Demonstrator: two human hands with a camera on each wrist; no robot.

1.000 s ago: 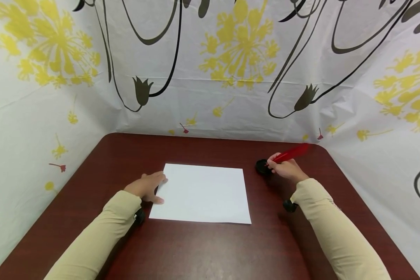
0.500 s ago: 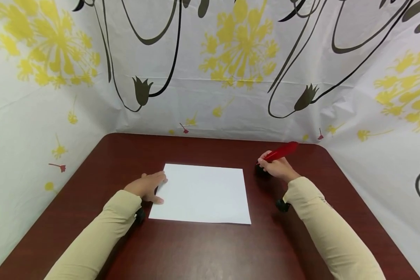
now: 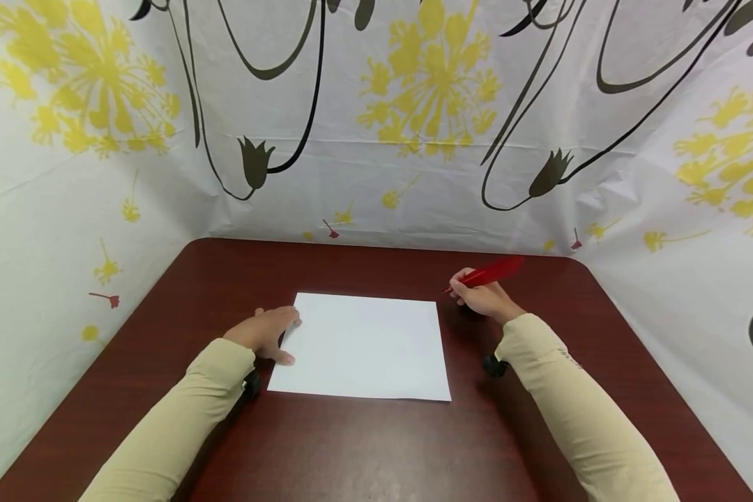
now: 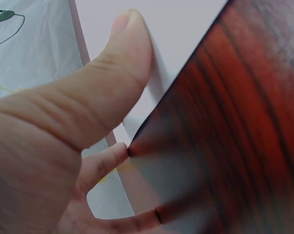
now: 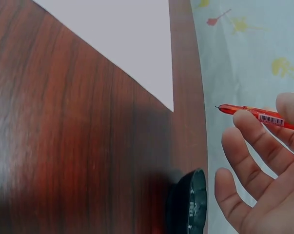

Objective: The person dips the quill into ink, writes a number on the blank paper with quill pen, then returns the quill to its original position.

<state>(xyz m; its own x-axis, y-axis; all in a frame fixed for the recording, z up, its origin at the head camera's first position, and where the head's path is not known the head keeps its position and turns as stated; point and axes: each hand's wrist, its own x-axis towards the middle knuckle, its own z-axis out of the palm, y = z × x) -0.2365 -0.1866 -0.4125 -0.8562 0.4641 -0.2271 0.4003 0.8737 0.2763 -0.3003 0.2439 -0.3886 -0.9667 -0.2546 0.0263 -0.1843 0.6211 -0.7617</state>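
My right hand (image 3: 486,298) pinches a red feather pen (image 3: 493,271) above the table, just beyond the paper's far right corner. In the right wrist view, the pen's slim red barrel (image 5: 256,115) carries a barcode label, and its thin tip points away from the fingers. Below that hand stands a small black bowl (image 5: 188,204), mostly hidden by the hand in the head view. A blank white sheet of paper (image 3: 364,348) lies flat in the middle of the table. Spread over its left edge, my left hand (image 3: 265,336) rests with the thumb and fingertips touching the sheet.
The dark reddish-brown wooden table (image 3: 351,446) has rounded far corners. A white curtain (image 3: 326,188) with yellow flowers and dark stems hangs along the back and sides. Each wrist wears a small black device (image 3: 494,366).
My right hand has moved left with the feather pen, from over the black bowl towards the paper's far right corner. My left hand and the paper have stayed in place.
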